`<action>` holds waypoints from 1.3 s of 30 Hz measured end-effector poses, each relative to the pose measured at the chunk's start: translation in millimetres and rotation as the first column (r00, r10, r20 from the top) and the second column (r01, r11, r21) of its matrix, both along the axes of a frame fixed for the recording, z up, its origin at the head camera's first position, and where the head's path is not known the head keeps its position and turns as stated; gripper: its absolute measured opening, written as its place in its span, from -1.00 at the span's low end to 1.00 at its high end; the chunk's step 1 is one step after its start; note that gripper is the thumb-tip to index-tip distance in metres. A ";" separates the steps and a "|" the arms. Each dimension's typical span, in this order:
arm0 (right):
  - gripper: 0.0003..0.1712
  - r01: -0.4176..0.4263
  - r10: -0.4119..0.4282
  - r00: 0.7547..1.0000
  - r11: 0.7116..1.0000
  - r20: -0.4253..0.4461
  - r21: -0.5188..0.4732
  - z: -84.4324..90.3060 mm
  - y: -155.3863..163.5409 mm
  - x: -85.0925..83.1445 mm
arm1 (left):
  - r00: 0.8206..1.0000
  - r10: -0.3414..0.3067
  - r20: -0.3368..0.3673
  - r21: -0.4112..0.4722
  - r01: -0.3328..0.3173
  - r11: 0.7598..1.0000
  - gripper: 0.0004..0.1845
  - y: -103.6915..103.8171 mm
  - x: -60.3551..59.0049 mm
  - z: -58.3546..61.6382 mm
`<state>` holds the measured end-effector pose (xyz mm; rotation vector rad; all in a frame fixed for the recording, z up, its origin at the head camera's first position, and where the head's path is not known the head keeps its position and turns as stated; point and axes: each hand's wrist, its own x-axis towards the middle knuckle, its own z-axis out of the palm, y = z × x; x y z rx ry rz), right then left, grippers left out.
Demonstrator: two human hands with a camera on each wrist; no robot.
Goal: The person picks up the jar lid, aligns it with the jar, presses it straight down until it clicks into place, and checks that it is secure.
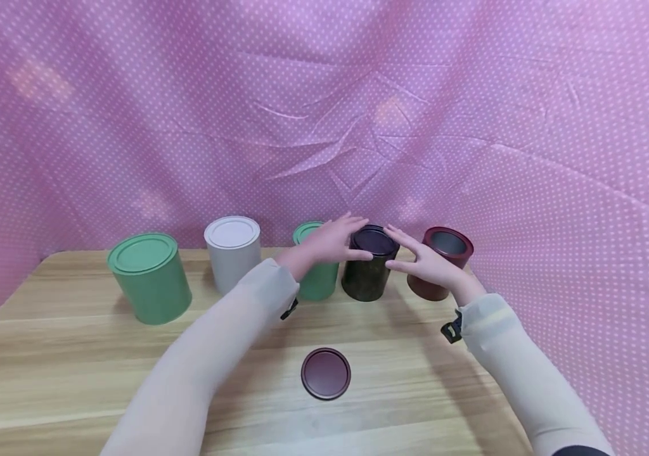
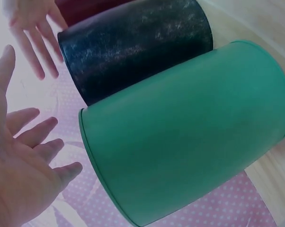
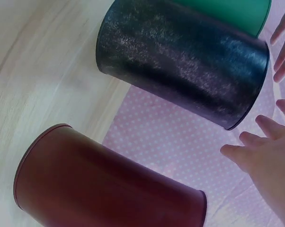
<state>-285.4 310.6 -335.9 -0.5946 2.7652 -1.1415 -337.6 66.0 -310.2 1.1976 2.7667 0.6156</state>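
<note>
A black can [image 1: 366,282] with its dark lid on stands at the back of the table, between a green can [image 1: 319,282] and a dark red can [image 1: 428,288] whose top is uncovered. My left hand [image 1: 333,240] is spread above the green can and reaches to the black can's left side. From the right, my right hand [image 1: 427,263] reaches toward the black can's rim, fingers extended. In the left wrist view, the left fingers [image 2: 50,146] are straight beside the green can's top. Fingertips of the right hand [image 3: 270,146] show near the black can's top edge in the right wrist view.
A dark red round lid [image 1: 326,375] lies on the wooden table [image 1: 410,392] in front of the cans. Farther left stand a white can [image 1: 236,259] and a larger green can [image 1: 156,291], both lidded. Pink dotted cloth [image 1: 324,114] hangs behind and at the sides.
</note>
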 end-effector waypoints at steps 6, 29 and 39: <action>-0.13 -0.037 0.041 0.997 0.997 -0.065 0.066 -3.7 -5.0 12.5 | 0.999 -0.020 -0.043 -0.037 0.018 0.999 -0.13 -10.2 14.9 -4.4; -0.11 -0.076 0.094 0.981 0.991 -0.172 0.110 -27.2 -41.9 64.8 | 0.928 -0.215 -0.303 -0.153 0.175 0.973 -0.12 -80.0 78.8 -55.1; -0.14 -0.111 0.133 0.983 0.979 -0.124 0.172 -44.6 -70.7 78.7 | 0.932 -0.260 -0.252 -0.157 0.225 0.962 -0.11 -107.2 80.5 -88.0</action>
